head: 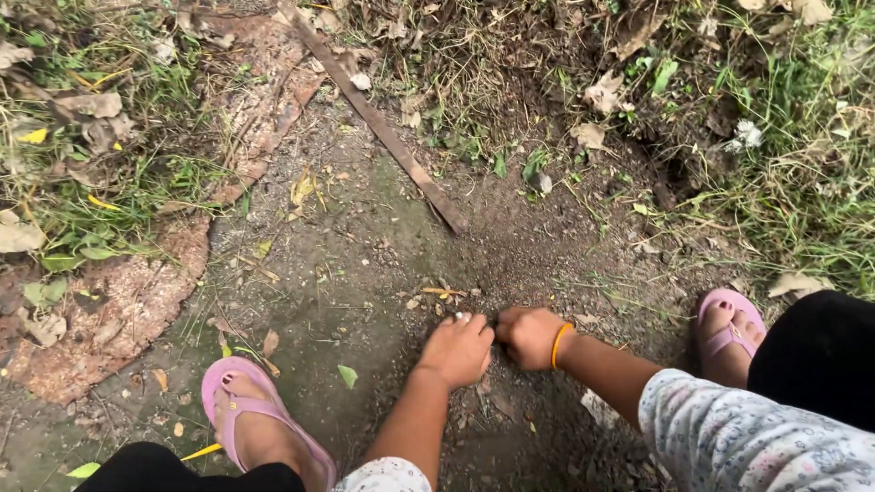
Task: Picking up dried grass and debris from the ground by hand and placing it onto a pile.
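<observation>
Squatting low, so both hands reach the bare dirt patch (510, 264) easily. Left hand (458, 349) curled knuckles-down on the soil, right hand (529, 335) fisted just beside it, touching; can't tell if either holds anything. Pink sandals (239, 401) either side of the hands, long stick (378, 128) well beyond

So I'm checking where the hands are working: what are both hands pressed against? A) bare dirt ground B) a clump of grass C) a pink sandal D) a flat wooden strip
A: the left hand and right hand rest side by side, fingers curled, on the bare dirt ground, apart from the wooden strip farther off and both pink sandals.
</observation>
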